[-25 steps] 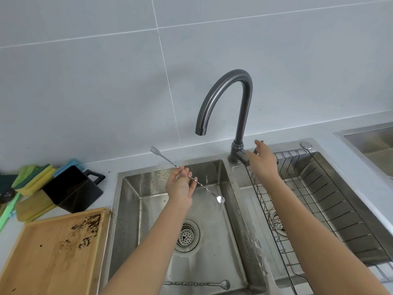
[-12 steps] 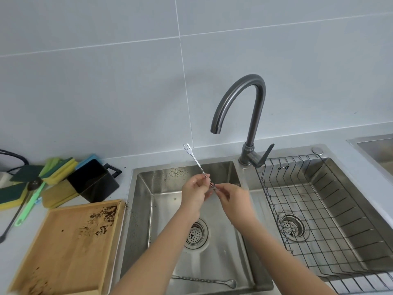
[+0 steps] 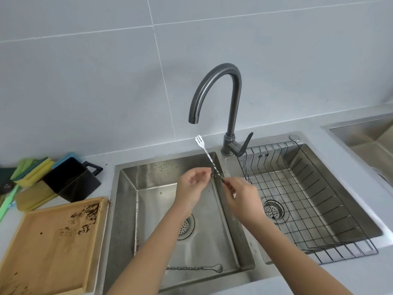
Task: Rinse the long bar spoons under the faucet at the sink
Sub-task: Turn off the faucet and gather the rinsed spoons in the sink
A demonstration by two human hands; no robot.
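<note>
- The bar spoon [image 3: 209, 159] in hand has passed from a one-handed hold to a two-handed one. A second ago the left hand held it alone over the left basin while the right hand was on the faucet lever; now both hands meet on its twisted shaft.
- No water shows at the spout of the faucet [image 3: 217, 86], so I judge the flow is off and this spoon's rinse is over or paused.
- Left of the faucet and below its spout, the left hand [image 3: 191, 188] pinches the shaft between thumb and fingertips, the other fingers loosely curled.
- The spoon slants up and away from that pinch; its forked end stands just below and to the right of the spout, apart from it.
- Almost straight below the faucet's base, the right hand [image 3: 244, 199] is closed round the lower shaft, hiding the bowl end.
- A second bar spoon [image 3: 195, 268] lies flat on the floor of the sink [image 3: 119, 201], at the near wall, well apart from both hands; whether it has been rinsed I cannot tell.
- Right of the faucet, the wire rack [image 3: 308, 201] in the other basin holds nothing; it looks a likely place for the spoon.
</note>
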